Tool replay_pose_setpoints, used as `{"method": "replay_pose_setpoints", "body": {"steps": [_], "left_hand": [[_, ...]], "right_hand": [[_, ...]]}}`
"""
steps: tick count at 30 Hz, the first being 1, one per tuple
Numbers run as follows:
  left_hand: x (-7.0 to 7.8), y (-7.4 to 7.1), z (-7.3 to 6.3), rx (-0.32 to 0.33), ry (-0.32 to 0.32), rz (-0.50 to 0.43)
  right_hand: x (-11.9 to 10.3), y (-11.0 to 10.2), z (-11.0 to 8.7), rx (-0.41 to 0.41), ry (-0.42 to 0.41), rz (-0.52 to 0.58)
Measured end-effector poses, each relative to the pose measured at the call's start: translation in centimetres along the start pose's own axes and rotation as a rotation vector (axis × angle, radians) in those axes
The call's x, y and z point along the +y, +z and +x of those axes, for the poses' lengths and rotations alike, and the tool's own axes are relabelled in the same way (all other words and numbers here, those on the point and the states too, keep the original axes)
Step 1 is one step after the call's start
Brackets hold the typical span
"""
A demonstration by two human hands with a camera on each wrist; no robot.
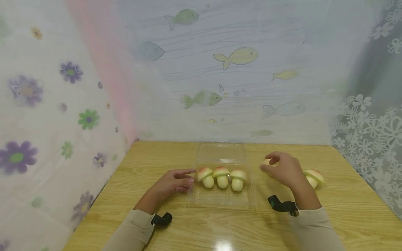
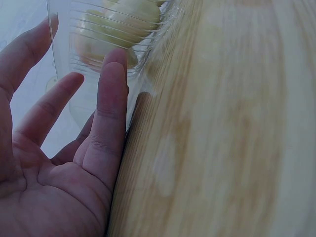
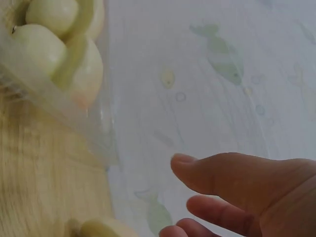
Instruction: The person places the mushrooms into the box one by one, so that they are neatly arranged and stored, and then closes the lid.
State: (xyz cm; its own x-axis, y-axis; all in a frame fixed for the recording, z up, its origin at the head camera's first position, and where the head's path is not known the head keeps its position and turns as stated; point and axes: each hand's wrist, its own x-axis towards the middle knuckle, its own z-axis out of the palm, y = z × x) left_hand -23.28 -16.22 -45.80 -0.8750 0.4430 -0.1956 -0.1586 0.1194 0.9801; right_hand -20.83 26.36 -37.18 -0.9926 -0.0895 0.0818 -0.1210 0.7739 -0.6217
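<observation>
A clear plastic clamshell box point(image 1: 220, 200) lies open on the table with its lid tipped back. Three pale yellow mushroom-shaped pieces with pink-tinged caps, one of them the right-hand mushroom point(image 1: 237, 180), sit in a row inside. My left hand point(image 1: 172, 182) has its fingers extended, fingertips right at the box's left wall. Right of the box, my right hand point(image 1: 282, 169) is over another mushroom point(image 1: 265, 162), partly hidden by the fingers. In the right wrist view, thumb and fingers are apart with nothing between them, and that mushroom point(image 3: 106, 229) shows at the lower edge.
One more mushroom point(image 1: 315, 177) lies on the wooden table point(image 1: 207, 232), partly behind my right wrist. The raised lid point(image 1: 221, 152) stands on the box's far side. A fish-patterned curtain point(image 1: 220, 76) hangs along the table's back edge, and a flowered one point(image 1: 62, 115) at the left.
</observation>
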Motion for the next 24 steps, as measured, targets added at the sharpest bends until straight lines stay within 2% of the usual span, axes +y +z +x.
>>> {"method": "replay_pose_setpoints", "body": {"steps": [12,24], "left_hand": [[-0.2,-0.1,0.0,0.009,0.005,0.007],[0.0,0.0,0.1,-0.002,0.006,0.005]], "right_hand": [[2.4,-0.5,0.6,0.088,0.089,-0.009],[4.6,0.9,1.3,0.028,0.161,-0.065]]}}
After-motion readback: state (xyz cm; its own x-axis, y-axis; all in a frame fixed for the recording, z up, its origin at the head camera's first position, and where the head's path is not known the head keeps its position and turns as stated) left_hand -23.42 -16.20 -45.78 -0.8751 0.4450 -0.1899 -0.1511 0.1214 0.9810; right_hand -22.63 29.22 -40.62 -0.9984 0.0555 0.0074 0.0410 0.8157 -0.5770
